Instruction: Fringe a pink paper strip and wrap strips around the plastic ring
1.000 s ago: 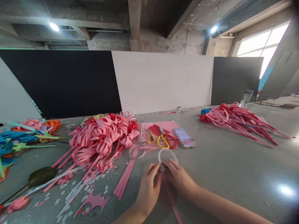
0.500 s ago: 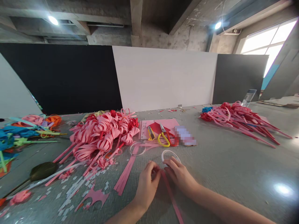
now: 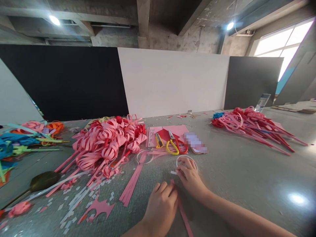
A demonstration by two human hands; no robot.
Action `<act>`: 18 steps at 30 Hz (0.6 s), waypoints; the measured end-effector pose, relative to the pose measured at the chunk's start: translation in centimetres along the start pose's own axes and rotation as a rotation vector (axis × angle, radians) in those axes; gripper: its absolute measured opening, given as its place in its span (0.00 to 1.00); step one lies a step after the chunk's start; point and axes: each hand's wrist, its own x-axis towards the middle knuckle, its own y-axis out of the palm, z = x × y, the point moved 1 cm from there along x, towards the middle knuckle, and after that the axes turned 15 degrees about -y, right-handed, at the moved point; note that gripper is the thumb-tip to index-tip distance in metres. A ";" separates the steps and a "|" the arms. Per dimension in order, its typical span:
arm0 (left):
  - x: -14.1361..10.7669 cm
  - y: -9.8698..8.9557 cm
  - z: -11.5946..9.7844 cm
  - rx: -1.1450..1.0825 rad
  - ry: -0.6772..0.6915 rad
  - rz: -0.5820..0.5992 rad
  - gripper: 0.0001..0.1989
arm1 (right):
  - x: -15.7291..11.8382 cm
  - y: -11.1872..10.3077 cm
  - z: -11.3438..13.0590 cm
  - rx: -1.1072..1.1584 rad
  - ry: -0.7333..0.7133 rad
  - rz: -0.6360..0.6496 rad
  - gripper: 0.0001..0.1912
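Observation:
A long pink paper strip [image 3: 184,217] runs from the front edge of the view up to my left hand [image 3: 161,205], whose curled fingers press on its upper part. Up and to the right, my right hand [image 3: 189,176] is closed on a white tape roll [image 3: 195,162], and a short white end sticks out left of the fingers. Left of the hands lie several flat pink strips [image 3: 132,187], with a thin clear ring [image 3: 144,157] over their upper end.
Pink paper flowers [image 3: 106,141] are heaped at left, beside white scraps and a dark leaf shape [image 3: 44,181]. Yellow-and-red scissors [image 3: 172,147], a yellow cutter [image 3: 158,140] and a phone-like object [image 3: 196,144] lie ahead. More pink stems [image 3: 256,126] lie at right.
My right hand has moved up and right with the tape roll, away from my left hand. The left hand has turned palm down and shifted slightly right and toward me.

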 end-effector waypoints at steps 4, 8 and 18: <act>0.0 0.2 0.0 0.041 0.021 -0.006 0.09 | 0.2 0.1 0.5 -0.039 -0.038 0.120 0.10; 0.0 0.2 0.0 0.044 0.044 -0.032 0.09 | 0.1 0.3 0.6 -0.092 -0.090 0.169 0.10; 0.0 0.1 -0.2 0.101 0.010 0.006 0.06 | -0.3 0.5 0.6 -0.149 -0.112 0.189 0.09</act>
